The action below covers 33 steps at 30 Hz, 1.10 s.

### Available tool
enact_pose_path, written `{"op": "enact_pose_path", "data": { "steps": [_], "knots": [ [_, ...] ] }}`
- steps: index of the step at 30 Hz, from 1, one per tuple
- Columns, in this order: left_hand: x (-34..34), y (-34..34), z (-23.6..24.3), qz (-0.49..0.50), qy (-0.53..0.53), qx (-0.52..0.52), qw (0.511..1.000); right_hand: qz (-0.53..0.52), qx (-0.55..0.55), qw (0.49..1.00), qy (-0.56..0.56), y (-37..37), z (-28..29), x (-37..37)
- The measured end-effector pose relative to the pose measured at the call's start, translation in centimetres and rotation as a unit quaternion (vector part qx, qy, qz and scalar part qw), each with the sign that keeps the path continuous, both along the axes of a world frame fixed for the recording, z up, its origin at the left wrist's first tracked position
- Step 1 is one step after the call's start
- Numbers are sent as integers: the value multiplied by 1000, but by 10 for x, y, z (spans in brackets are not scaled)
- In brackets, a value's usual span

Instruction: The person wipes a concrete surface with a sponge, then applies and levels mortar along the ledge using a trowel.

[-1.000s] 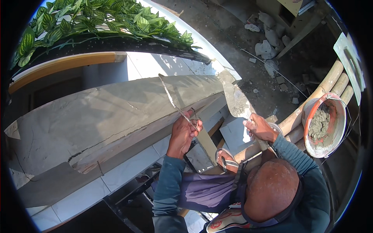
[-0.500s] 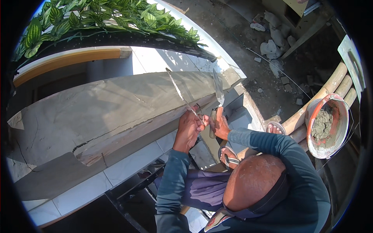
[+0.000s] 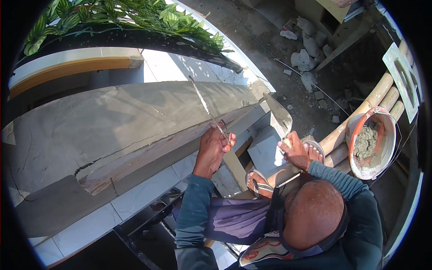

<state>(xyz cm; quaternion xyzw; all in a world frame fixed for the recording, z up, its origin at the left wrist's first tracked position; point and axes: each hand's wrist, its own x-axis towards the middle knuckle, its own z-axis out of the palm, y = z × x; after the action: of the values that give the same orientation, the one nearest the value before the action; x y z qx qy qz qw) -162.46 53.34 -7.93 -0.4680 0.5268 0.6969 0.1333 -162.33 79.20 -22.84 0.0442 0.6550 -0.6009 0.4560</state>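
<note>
My left hand (image 3: 212, 150) is closed around the lower end of a thin, mortar-crusted rod (image 3: 200, 98). The rod slants up over a grey cement ledge (image 3: 121, 119), and a dark loop shows beside my fingers. Further right, my right hand (image 3: 298, 150) grips the handle of a pointing trowel (image 3: 281, 118). Its pointed blade is smeared with mortar and points up and left, near the right end of the ledge. A long crack runs along the ledge's near edge, and part of its near face is rough.
A bucket (image 3: 353, 155) of wet mortar (image 3: 365, 140) rests by bamboo poles (image 3: 380, 96) on the right. Beyond it lies a plastering float (image 3: 400, 76). Leafy plants (image 3: 135, 18) line the far left. Bags (image 3: 303, 58) and rubble cover the ground below. My sandalled foot (image 3: 259, 183) is below the ledge.
My right hand has moved right and slightly down with the trowel, away from my left hand, and the blade has tilted left. My left hand still holds the rod. The whole view has shifted slightly.
</note>
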Motion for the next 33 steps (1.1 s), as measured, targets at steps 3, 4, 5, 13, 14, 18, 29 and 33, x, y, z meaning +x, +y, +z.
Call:
{"op": "enact_pose_path", "data": {
  "steps": [3,4,5,13,14,18,29,33],
  "knots": [
    [0,-1,-1,-2,3,-3,1000,-1,-51,996,-70,-5,-12,-38],
    [2,-2,-1,-2,6,4,1000,17,-58,997,-46,-7,-19,-45],
    [4,-2,0,-3,4,3,1000,12,-30,999,-35,-12,-22,-52],
    [1,-1,-1,-23,-1,-4,1000,33,-288,838,-462,-13,-33,-92],
    [2,-3,-2,-21,-4,-5,1000,34,-287,837,-465,-12,-13,-94],
    [4,-4,-1,-22,5,-3,1000,138,-355,836,-395,3,28,-102],
    [9,-8,-3,-14,4,6,1000,133,-252,912,-294,-50,4,-117],
    [8,-7,-4,-25,14,3,1000,116,-318,892,-300,-18,34,-113]
  ]
}}
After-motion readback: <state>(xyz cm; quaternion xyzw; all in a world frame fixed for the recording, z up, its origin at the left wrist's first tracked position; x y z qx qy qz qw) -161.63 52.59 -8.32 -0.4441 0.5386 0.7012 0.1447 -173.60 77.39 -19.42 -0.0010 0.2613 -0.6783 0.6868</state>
